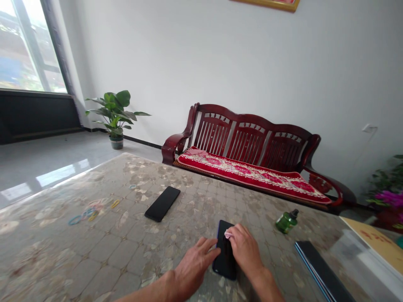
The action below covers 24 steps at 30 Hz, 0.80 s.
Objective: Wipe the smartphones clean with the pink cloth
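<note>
A dark phone lies flat on the patterned table cover, near the front. My left hand rests at its left edge, fingers extended and touching it, holding nothing. Over the phone's upper right part, my right hand pinches a small pinkish-white cloth against the screen. Another black phone lies to the left and farther back. A green bottle with a black cap stands to the right of my right hand.
Colored bands lie at the left. A dark flat object and a yellow-topped box are at the right. Beyond the table stand a red wooden bench and a potted plant.
</note>
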### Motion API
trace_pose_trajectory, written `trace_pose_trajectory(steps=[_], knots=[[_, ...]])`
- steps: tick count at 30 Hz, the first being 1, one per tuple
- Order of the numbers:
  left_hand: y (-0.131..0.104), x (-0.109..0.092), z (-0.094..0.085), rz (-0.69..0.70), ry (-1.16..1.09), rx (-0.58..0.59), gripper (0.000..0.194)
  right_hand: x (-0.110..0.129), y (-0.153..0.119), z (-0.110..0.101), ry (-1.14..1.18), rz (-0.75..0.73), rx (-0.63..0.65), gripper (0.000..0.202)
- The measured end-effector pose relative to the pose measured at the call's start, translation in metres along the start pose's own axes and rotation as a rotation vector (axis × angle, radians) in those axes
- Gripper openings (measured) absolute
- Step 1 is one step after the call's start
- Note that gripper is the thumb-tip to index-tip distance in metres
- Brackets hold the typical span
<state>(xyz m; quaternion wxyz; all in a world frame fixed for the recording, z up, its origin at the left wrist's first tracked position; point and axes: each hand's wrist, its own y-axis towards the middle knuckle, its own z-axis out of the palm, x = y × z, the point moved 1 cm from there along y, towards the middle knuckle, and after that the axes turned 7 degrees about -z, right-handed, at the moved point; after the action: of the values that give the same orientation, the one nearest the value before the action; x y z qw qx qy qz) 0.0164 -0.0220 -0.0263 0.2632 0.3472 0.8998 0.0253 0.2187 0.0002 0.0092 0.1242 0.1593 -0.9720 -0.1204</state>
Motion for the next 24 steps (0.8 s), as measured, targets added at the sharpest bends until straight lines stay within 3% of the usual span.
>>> trace_pose_trajectory(steps=[6,14,24], knots=[[-0.001,0.005,0.007,-0.054,0.041,-0.012,0.076,0.001,0.003,-0.003,-0.009,0.055,0.025,0.024],[0.001,0.0,0.002,-0.163,-0.028,-0.017,0.074,0.004,0.002,-0.006,0.004,0.058,0.042,0.025],[-0.003,-0.011,-0.01,-0.044,-0.051,-0.029,0.063,-0.002,0.008,-0.006,0.015,0.056,0.065,0.024]])
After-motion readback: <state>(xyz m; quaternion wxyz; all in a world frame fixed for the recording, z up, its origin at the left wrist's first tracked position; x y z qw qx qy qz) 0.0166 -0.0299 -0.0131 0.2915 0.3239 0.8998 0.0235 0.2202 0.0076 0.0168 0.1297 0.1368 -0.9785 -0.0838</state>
